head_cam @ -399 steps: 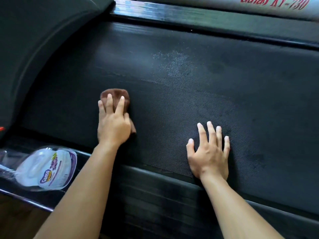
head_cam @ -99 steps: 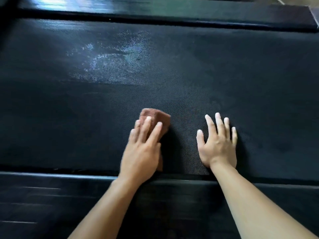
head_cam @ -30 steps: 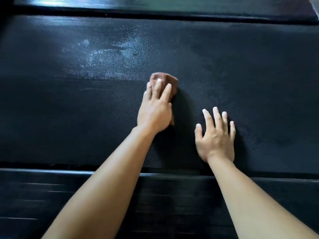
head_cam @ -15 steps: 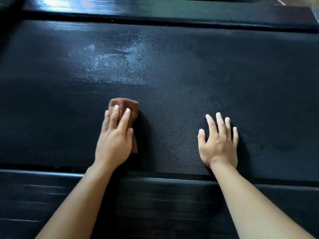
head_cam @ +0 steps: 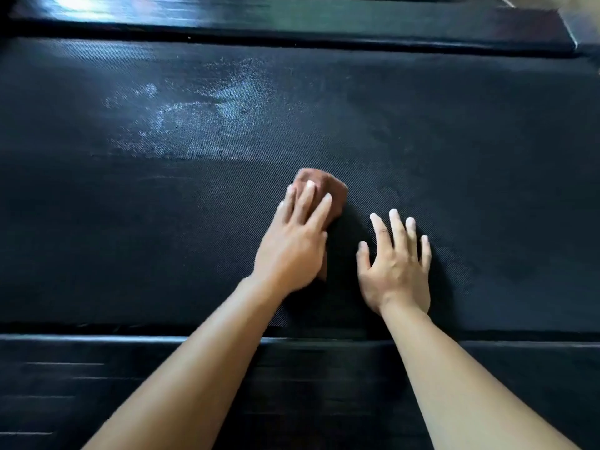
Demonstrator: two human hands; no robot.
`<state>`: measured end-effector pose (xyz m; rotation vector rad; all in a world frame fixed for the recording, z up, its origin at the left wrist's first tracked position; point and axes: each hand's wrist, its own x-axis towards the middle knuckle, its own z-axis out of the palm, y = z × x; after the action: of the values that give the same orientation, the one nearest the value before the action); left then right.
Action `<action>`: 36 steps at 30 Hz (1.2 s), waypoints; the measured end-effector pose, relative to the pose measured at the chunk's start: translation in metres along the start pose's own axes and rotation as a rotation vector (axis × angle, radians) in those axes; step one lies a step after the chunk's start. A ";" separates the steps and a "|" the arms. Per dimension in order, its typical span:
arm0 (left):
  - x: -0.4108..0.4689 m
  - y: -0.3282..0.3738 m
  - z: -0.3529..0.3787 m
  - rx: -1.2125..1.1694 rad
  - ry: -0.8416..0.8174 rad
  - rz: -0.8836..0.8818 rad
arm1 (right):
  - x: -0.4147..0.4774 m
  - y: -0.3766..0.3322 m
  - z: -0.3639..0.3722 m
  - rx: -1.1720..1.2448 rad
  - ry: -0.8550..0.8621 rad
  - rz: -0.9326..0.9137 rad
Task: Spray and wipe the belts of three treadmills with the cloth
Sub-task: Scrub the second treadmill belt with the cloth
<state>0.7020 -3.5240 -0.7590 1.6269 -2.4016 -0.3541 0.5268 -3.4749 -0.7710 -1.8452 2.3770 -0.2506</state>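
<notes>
A black side rail (head_cam: 65, 384) runs across the bottom of the view, left to right. Its top is ribbed with long parallel grooves, and faint pale streaks show in them at the left. A thin line of light lies along its upper edge.

A second dark, glossy side rail (head_cam: 324, 17) runs across the top of the view, parallel to the first and well apart from it. A bright white glare (head_cam: 81, 1) sits on its left part. Its right end stops at a slanted corner, and beyond that lies a pale patch of floor (head_cam: 584, 17). A thin pale curved line (head_cam: 505, 1) shows just above that end, too small to identify.
</notes>
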 end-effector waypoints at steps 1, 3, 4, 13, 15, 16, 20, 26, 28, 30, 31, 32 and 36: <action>-0.016 0.004 0.001 -0.023 -0.010 0.031 | 0.000 0.000 0.000 0.004 0.003 0.000; -0.049 0.002 -0.001 -0.040 -0.022 0.042 | 0.000 0.001 0.001 0.004 0.007 -0.001; -0.064 -0.005 -0.004 -0.037 -0.019 0.028 | 0.000 0.001 0.001 0.003 0.010 -0.003; -0.048 -0.087 -0.031 -0.101 0.139 -0.393 | 0.000 0.002 0.002 0.020 0.015 -0.008; -0.019 -0.085 -0.032 -0.116 0.133 -0.400 | 0.000 0.002 0.002 0.019 0.016 -0.007; -0.005 -0.082 -0.031 -0.121 0.117 -0.361 | 0.000 0.002 0.002 0.019 0.015 -0.006; 0.019 -0.058 -0.025 -0.078 -0.008 -0.077 | 0.000 0.001 0.000 0.012 0.002 -0.003; -0.010 -0.037 -0.028 0.009 0.007 -0.135 | 0.000 0.000 0.000 0.008 0.007 -0.008; -0.006 -0.037 -0.029 -0.004 0.051 -0.268 | 0.000 0.001 0.001 0.012 0.009 -0.009; 0.005 -0.035 -0.026 -0.042 0.060 -0.362 | 0.000 0.001 0.001 0.011 0.007 -0.010; 0.013 -0.034 -0.023 -0.052 0.066 -0.376 | 0.000 0.002 0.001 0.010 0.006 -0.010; 0.021 -0.032 -0.019 -0.051 0.074 -0.368 | 0.000 0.002 0.001 0.011 0.005 -0.009; 0.051 -0.020 -0.010 0.053 0.048 -0.231 | 0.000 0.002 0.001 0.017 0.001 -0.004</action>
<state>0.7045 -3.5791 -0.7539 1.9200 -2.2107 -0.2877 0.5252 -3.4748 -0.7721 -1.8430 2.3650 -0.2715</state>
